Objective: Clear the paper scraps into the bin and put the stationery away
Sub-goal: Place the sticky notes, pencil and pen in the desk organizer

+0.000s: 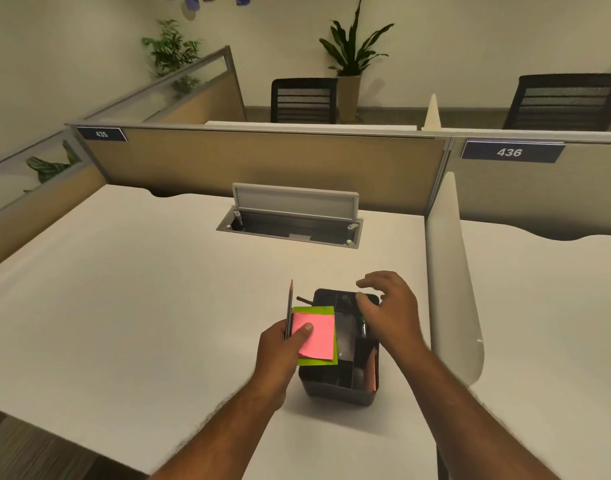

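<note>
The pink pad (316, 336) lies on a green pad (319, 358), both held with a pencil (289, 308) in the left hand (283, 344), the thumb pressing the pink pad from above and the pencil pinned along the stack's 9 o'clock edge, its tip pointing to 12 o'clock. The stack hangs over the 9 o'clock side of a black organizer (342, 372), which stands on the white table (141, 289) toward its 5 o'clock part. The right hand (387, 306) hovers over the organizer's 12 o'clock end with fingers loosely spread, grasping nothing; whether a fingertip touches the rim I cannot tell. Inside the organizer are a dark-capped marker (363, 327) and something orange (372, 370) in the 3 o'clock compartment; a dark pen (304, 300) juts out at its 11 o'clock corner. No paper scraps and no bin are in view, so the job in hand looks to be stowing the stationery. The risk lies in the left grip carrying three things at once: if the thumb eases to drop the pads, the pencil may slide free and roll off across the table, or the pads may separate and land across a divider instead of inside a compartment. The organizer also sits near the table's front edge, so a push from the right hand could shove it off. Beyond, at 12 o'clock, a cable hatch (290, 220) stands open before the partition (262, 164).
</note>
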A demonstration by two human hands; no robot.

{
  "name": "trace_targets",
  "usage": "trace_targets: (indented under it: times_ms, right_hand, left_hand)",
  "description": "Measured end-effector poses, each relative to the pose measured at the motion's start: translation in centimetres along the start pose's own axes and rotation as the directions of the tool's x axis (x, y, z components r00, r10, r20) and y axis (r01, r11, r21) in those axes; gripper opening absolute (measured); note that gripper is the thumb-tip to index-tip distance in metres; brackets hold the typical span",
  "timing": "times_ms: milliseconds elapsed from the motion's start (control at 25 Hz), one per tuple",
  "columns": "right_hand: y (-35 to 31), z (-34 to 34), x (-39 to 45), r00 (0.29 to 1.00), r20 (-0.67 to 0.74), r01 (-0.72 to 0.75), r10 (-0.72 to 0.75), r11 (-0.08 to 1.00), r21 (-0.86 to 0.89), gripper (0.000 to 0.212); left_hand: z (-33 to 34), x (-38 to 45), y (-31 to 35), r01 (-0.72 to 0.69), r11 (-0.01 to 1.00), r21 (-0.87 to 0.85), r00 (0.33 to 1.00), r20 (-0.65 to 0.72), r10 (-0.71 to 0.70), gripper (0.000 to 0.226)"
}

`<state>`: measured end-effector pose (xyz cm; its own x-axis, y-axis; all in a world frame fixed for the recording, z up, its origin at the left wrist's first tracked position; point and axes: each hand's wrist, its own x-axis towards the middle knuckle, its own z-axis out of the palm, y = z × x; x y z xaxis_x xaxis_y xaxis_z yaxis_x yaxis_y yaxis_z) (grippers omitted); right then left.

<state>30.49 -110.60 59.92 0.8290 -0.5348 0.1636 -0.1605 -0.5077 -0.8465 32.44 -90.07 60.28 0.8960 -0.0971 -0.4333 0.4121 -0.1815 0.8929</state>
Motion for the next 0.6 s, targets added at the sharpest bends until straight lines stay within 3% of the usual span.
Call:
trace_targets:
  times_ms: [120,360,600]
  right_hand:
    - [-2.1,-0.2,-1.2,0.995,0.074,0.062,-0.065,0.997,0.045,0.011]
    - [-3.4,0.5,-3.1,0.926,0.376,-0.055,0.037,0.998,0.036,0.040]
    - [-3.1,-0.9,-4.4,0.930,0.359,-0.162,0.078,0.964,0.210,0.027]
  left_hand:
    - [0.4,-0.2,0.3,-0.014,1.000,-0.012,1.000,0.007,0.014,0.042]
    - [1.0,-1.1,0.1,-0.061,0.996,-0.060,0.998,0.030,0.063,0.045]
    - [0.8,-1.5,-0.3,-0.096,0.995,0.005,0.993,0.074,0.096,0.034]
